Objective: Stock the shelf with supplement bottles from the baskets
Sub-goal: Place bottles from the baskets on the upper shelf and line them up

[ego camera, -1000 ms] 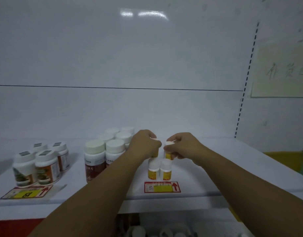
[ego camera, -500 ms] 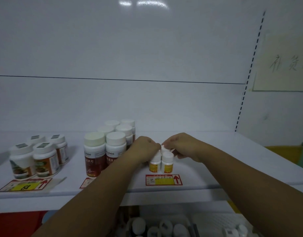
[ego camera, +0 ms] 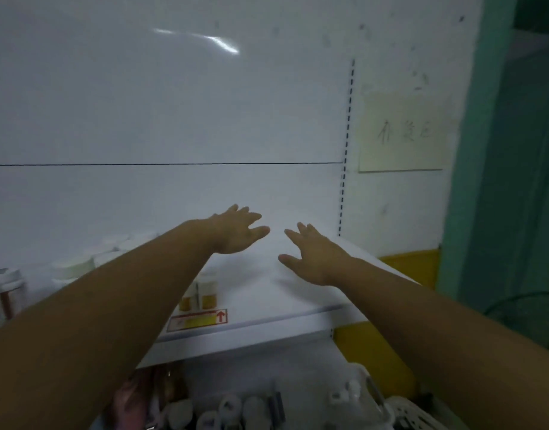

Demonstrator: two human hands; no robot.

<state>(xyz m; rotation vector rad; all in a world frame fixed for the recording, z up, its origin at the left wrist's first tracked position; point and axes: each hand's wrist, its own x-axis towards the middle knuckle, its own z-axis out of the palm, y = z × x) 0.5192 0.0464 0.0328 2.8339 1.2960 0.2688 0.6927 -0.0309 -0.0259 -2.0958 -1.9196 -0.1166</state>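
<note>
Small yellow-labelled supplement bottles [ego camera: 208, 294] with white caps stand near the front edge of the white shelf [ego camera: 285, 308], behind a red and yellow price tag [ego camera: 198, 319]; my left forearm partly hides them. My left hand [ego camera: 239, 229] hovers open above the shelf, fingers spread, holding nothing. My right hand [ego camera: 313, 254] is also open and empty, a little to its right. Larger white-capped bottles [ego camera: 73, 266] stand blurred at the left. White-capped bottles lie in a basket [ego camera: 236, 408] below the shelf.
A bottle with a brown label [ego camera: 3, 290] stands at the far left edge. The white back panel rises behind the shelf. A paper note [ego camera: 403, 131] hangs on the wall at right, beside a green door frame [ego camera: 472, 181]. A second white basket [ego camera: 416, 414] sits lower right.
Both hands have let go of the small bottles and lifted away, opening with fingers spread. The view has swung to the right and blurred.
</note>
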